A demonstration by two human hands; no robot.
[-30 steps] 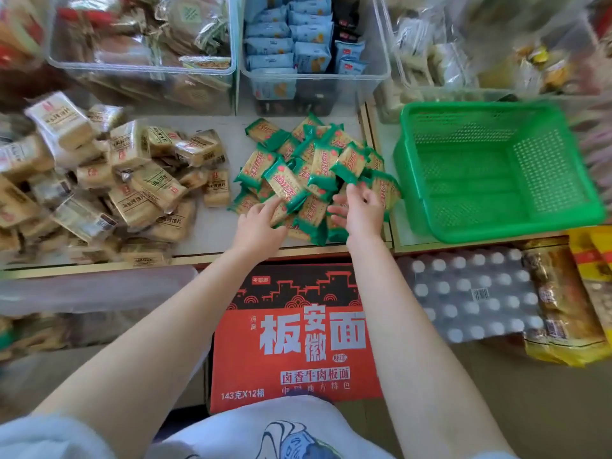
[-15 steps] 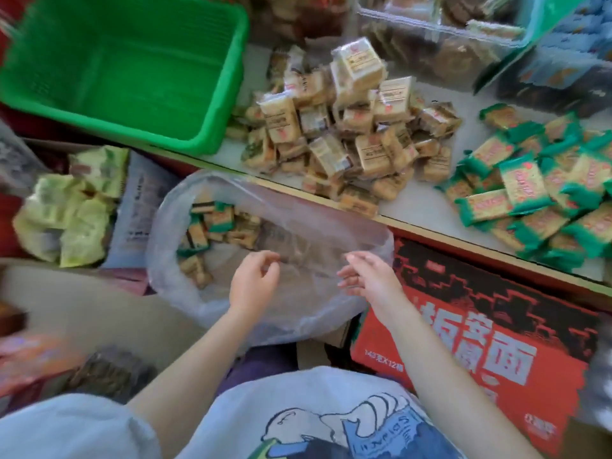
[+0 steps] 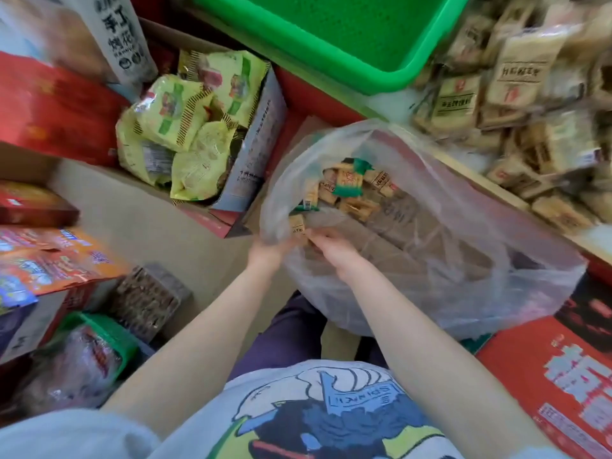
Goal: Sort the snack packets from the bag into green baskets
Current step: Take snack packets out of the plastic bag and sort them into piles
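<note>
Our left hand (image 3: 270, 248) grips the clear bag's (image 3: 463, 260) rim, our right hand (image 3: 332, 251) pinches inside near tan and green snack packets (image 3: 347, 185), their labels unreadable, below the green basket (image 3: 334, 34).

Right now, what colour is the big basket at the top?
Bright green, seen best in the head view: the basket sits above the bag.

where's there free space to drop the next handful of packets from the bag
The green basket shows bare mesh floor in its visible part, so that is the roomiest spot. A small pale strip of counter lies between the basket's corner and the beige packet pile. That pile crowds the counter to the right.
</note>
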